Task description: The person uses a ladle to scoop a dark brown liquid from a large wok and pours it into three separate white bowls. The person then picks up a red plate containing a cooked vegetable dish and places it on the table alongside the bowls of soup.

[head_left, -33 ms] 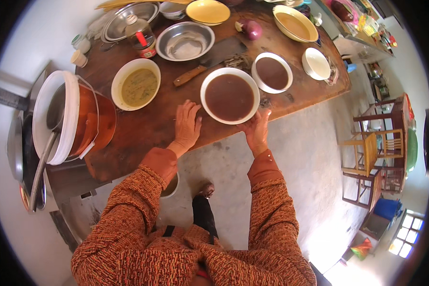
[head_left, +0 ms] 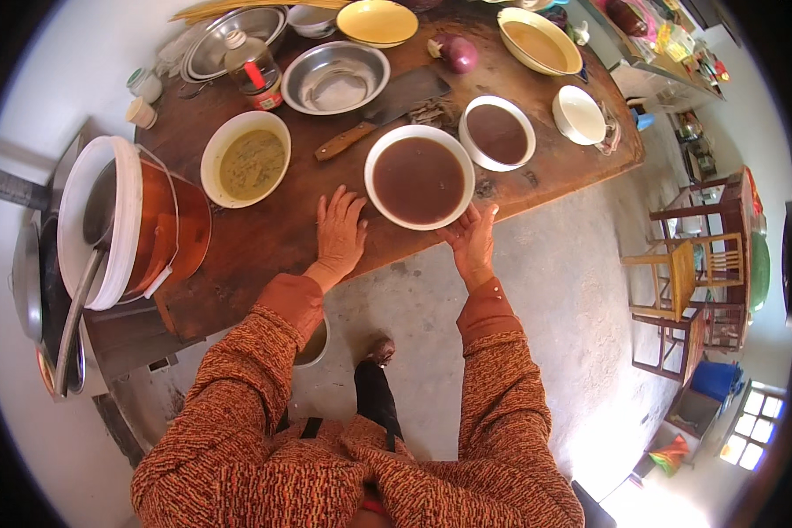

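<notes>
A white bowl of dark reddish-brown liquid [head_left: 419, 180] sits near the front edge of the wooden table. My right hand [head_left: 473, 246] is at its near right side, fingers apart and fingertips at or touching the bowl's wall; part of them is hidden by the rim. My left hand [head_left: 340, 236] lies on the tabletop left of the bowl, fingers stretched out and holding nothing. A smaller white bowl of the same dark liquid [head_left: 498, 134] stands just behind to the right. Beyond my left hand is a cleaver [head_left: 345, 141] with a wooden handle.
On the left stand a bowl of greenish liquid [head_left: 253, 165] and an orange-brown bucket [head_left: 178, 229] with a ladle. Farther back are a metal basin [head_left: 336, 77], a bottle [head_left: 252, 67], a purple onion [head_left: 458, 55] and a yellowish basin [head_left: 541, 42]. An empty white bowl [head_left: 579, 116] stands right.
</notes>
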